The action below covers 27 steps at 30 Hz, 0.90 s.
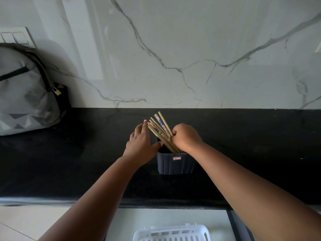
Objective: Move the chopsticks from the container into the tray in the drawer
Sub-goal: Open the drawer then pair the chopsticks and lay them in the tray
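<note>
The chopsticks (pixel 160 130) are standing in the dark container (pixel 175 162) at the centre of the frame, on the black counter (pixel 69 162). Their lower ends are sitting inside the container at its right side, and their free ends are leaning up and to the left, toward the marble wall (pixel 173 49), so the long axis is running diagonally from lower right to upper left.

The right hand (pixel 185 137) is curling its fingers round the bundle just above the container's rim and is gripping it from the right side. The left hand (pixel 141 142) is lying on the left of the bundle with its fingers straight and together, the fingertips touching or nearly touching the leaning upper ends, and the thumb is reaching toward the rim. It is holding nothing. The right hand is the one in command of the bundle; lifting along the slanted axis, up and left, looks like the move that would free it.

The white tray (pixel 171 234) is showing at the bottom centre of the frame, in the open drawer (pixel 234 223), well apart from the chopsticks and below both forearms.

A small red and white label (pixel 177 158) is sitting on the container's front wall; its writing is too small to read. Some chopsticks are carrying a blue pattern. A grey backpack (pixel 24 91) with a small padlock is leaning at the left edge.
</note>
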Tool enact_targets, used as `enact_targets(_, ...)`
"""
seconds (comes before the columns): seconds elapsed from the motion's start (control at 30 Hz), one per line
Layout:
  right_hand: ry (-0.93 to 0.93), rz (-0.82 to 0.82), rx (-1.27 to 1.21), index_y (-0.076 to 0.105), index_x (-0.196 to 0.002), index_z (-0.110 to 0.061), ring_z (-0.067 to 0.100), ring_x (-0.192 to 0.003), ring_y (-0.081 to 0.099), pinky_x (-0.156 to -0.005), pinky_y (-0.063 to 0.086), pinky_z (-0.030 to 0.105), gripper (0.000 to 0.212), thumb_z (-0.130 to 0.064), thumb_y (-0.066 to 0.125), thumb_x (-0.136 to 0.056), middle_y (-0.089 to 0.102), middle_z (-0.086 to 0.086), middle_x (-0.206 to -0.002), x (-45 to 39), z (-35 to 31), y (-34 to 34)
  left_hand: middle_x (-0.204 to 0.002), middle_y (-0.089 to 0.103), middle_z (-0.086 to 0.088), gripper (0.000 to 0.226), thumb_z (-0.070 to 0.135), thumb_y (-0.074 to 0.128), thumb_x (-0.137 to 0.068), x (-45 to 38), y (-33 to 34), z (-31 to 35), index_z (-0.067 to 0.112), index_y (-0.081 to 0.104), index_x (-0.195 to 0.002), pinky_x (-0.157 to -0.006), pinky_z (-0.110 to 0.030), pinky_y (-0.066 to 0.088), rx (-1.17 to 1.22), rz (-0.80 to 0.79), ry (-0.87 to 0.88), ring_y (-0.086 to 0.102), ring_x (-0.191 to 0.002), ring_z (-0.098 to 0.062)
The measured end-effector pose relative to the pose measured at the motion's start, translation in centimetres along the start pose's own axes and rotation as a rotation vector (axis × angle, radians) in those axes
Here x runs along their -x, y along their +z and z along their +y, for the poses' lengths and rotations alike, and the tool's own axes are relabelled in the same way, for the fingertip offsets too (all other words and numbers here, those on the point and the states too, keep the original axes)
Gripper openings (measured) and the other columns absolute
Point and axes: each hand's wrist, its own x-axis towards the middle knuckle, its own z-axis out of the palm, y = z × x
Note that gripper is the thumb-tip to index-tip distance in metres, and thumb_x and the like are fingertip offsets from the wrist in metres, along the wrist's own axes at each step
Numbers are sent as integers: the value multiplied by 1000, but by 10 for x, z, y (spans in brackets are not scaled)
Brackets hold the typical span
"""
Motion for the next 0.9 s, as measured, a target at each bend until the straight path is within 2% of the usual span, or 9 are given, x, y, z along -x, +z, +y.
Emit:
enact_targets(0.07, -1, 78, -139, 60, -64, -9, 13, -54, 58, -50, 41, 24, 29, -26, 75, -81, 61, -1, -60, 3, -4, -22, -154, 26, -6, 81, 46, 62, -87, 2, -11, 5, 23, 19, -152, -109, -46, 30, 60, 85, 43, 25, -141, -32)
enact_targets(0.1, -4, 104, -225, 59, -64, -5, 14, -52, 58, -51, 44, 26, 32, -26, 78, -79, 61, -1, -58, 4, -6, -35, -150, 34, -6, 71, 43, 62, -88, 3, -18, 9, 24, 30, -148, -108, -43, 31, 90, 133, 73, 29, -138, -31)
enact_targets(0.2, -32, 90, -528, 69, -75, -4, 20, -64, 71, -65, 60, 34, 20, -21, 79, -78, 73, 5, -69, 13, -19, -74, -131, 54, -1, 44, 37, 65, -89, 6, -41, 27, 27, 56, -130, -100, -34, 42, 278, 217, 158, 50, -122, -21)
enact_targets(0.27, -42, 53, -692, 70, -78, -10, 17, -65, 73, -63, 61, 30, 13, -19, 79, -79, 75, 4, -69, 23, -28, -94, -115, 63, 7, 34, 30, 64, -91, 11, -57, 40, 32, 58, -124, -84, -23, 48, 475, 169, 229, 61, -104, -8)
enact_targets(0.33, -49, 43, -798, 71, -80, -10, 17, -65, 73, -57, 59, 25, 12, -18, 79, -79, 75, 4, -70, 34, -38, -108, -103, 65, 11, 39, 15, 59, -93, 19, -72, 48, 37, 54, -124, -77, -21, 49, 533, 132, 350, 64, -92, -2)
enact_targets(0.43, -48, 29, -886, 72, -83, -11, 19, -66, 74, -54, 57, 24, 11, -17, 79, -79, 76, 5, -72, 46, -47, -121, -113, 63, 5, 56, -2, 49, -90, 27, -89, 52, 30, 49, -135, -80, -30, 53, 251, 247, 587, 62, -97, -9)
enact_targets(0.57, -28, -47, -930, 70, -90, -5, 25, -74, 75, -62, 61, 31, 12, -13, 75, -83, 76, 14, -80, 59, -54, -127, -116, 65, -10, 58, -7, 71, -77, 37, -103, 52, 15, 60, -129, -69, -40, 57, -124, 463, 879, 66, -95, -30)
enact_targets(0.77, -3, -226, -1026, 70, -92, -2, 25, -72, 74, -62, 60, 32, 19, -12, 79, -77, 75, 15, -79, 76, -57, -121, -114, 70, -11, 32, 10, 82, -75, 45, -106, 37, 15, 75, -105, -75, -42, 57, -245, 585, 1119, 67, -103, -33)
enact_targets(0.9, 20, -259, -1018, 71, -94, -2, 27, -76, 72, -70, 61, 38, 18, -9, 77, -78, 73, 16, -82, 80, -54, -112, -112, 71, -5, 17, 16, 69, -86, 47, -105, 29, 18, 77, -102, -80, -38, 55, -224, 584, 1210, 66, -107, -29)
